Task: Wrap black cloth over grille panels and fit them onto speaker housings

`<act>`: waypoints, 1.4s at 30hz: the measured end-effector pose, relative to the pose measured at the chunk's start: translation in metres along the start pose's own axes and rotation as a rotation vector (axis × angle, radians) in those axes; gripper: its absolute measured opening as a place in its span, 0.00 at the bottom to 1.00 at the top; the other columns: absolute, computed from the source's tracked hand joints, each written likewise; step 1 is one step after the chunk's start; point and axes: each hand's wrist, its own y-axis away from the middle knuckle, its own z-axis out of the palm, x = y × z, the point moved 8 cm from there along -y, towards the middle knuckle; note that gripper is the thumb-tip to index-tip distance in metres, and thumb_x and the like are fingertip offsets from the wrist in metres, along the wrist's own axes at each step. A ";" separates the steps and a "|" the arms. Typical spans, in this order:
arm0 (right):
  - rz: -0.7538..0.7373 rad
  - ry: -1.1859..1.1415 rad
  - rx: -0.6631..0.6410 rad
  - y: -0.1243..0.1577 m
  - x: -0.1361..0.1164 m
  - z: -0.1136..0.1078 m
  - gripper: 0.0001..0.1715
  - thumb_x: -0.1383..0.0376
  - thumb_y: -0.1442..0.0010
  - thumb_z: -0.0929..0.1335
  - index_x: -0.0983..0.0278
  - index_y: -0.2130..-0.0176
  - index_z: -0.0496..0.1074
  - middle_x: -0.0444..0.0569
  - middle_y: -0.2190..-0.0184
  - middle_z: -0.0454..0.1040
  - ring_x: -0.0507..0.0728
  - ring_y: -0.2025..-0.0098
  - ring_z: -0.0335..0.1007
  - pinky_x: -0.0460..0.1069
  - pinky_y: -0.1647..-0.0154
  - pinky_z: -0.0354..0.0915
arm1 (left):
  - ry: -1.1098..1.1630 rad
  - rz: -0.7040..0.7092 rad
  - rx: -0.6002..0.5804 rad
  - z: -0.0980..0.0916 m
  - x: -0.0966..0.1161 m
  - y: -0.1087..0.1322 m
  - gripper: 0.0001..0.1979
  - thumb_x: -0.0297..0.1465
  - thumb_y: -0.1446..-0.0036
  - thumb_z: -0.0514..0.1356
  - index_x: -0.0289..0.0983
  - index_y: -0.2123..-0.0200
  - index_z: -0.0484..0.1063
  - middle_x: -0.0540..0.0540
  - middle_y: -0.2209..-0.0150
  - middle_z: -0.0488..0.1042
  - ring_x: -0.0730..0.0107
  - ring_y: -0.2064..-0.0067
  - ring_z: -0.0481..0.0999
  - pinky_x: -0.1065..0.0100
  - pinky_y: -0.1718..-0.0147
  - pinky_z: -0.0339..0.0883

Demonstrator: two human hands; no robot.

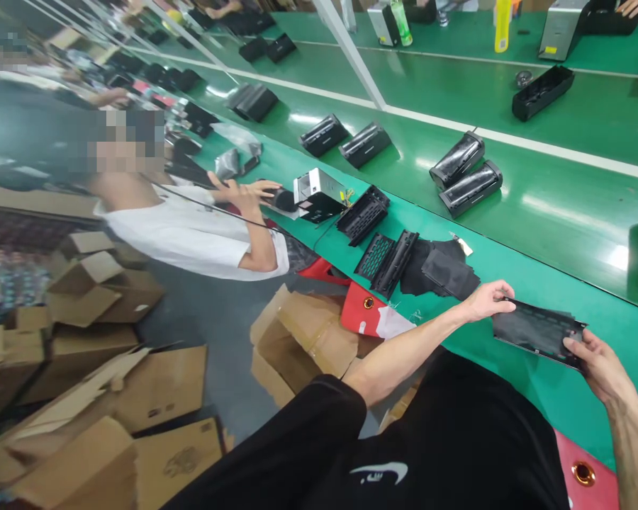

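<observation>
- Black panel (532,327): held up over the table (568,411) near its near edge, tilted, a dark see-through layer on its face.
- Right hand (598,361): gripping panel's right end, thumb on top face.
- Left hand (490,300): fingers bent, fingertips at panel's left corner; can't tell if pinching or just touching.
- Dark sheets (449,273): loose stack flat on table, just left of left hand.
- Black slotted casings: one (387,262) at table's near edge beside the sheets, another (364,214) behind it toward the far edge.
- Silver-and-black box (319,195): next along the table, beside the second casing.
- Co-worker in white shirt (191,230): at the near edge further left, hands by that box.
- Past table's far edge: glossy green strip (553,212) carrying dark casings in pairs.
- Open cardboard box (298,340): below table's near edge.
</observation>
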 end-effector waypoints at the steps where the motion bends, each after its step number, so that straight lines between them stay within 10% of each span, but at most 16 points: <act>1: 0.002 -0.028 -0.032 0.009 -0.004 0.002 0.39 0.52 0.67 0.86 0.62 0.56 0.79 0.52 0.61 0.83 0.61 0.65 0.80 0.53 0.63 0.76 | -0.018 0.017 -0.007 0.001 0.004 0.003 0.22 0.41 0.52 0.76 0.36 0.60 0.74 0.53 0.68 0.74 0.76 0.67 0.69 0.71 0.64 0.61; 10: 0.074 -0.077 -0.014 0.046 -0.013 0.010 0.34 0.47 0.61 0.86 0.60 0.60 0.79 0.47 0.69 0.81 0.57 0.72 0.73 0.51 0.69 0.73 | -0.024 0.029 -0.040 0.011 0.035 0.021 0.23 0.45 0.54 0.77 0.34 0.63 0.77 0.50 0.67 0.75 0.75 0.66 0.70 0.70 0.65 0.62; 16: 0.009 -0.106 0.084 0.060 -0.006 -0.003 0.36 0.52 0.67 0.88 0.59 0.74 0.65 0.35 0.86 0.58 0.48 0.81 0.53 0.44 0.77 0.62 | 0.162 -0.069 -0.028 0.009 0.041 0.038 0.31 0.46 0.61 0.79 0.34 0.58 0.76 0.55 0.71 0.69 0.79 0.73 0.66 0.73 0.74 0.56; 24: 0.075 -0.095 0.063 0.063 -0.002 0.009 0.36 0.45 0.64 0.86 0.60 0.67 0.70 0.43 0.72 0.76 0.52 0.74 0.66 0.46 0.75 0.66 | 0.159 -0.044 0.006 0.008 0.051 0.050 0.25 0.43 0.56 0.78 0.33 0.61 0.77 0.53 0.72 0.72 0.78 0.72 0.67 0.73 0.72 0.57; 34: 0.090 -0.064 0.081 0.063 0.007 0.007 0.37 0.44 0.60 0.85 0.58 0.66 0.66 0.36 0.79 0.65 0.47 0.81 0.49 0.45 0.83 0.50 | 0.239 -0.094 0.019 0.005 0.045 0.057 0.21 0.38 0.54 0.76 0.33 0.59 0.79 0.53 0.73 0.72 0.76 0.71 0.68 0.72 0.70 0.59; 42: 0.083 -0.138 0.081 0.066 0.005 0.008 0.37 0.47 0.61 0.87 0.59 0.66 0.67 0.35 0.81 0.61 0.48 0.79 0.52 0.44 0.79 0.59 | 0.279 -0.110 0.080 -0.001 0.038 0.061 0.22 0.36 0.55 0.75 0.32 0.57 0.79 0.55 0.74 0.69 0.77 0.72 0.65 0.71 0.70 0.58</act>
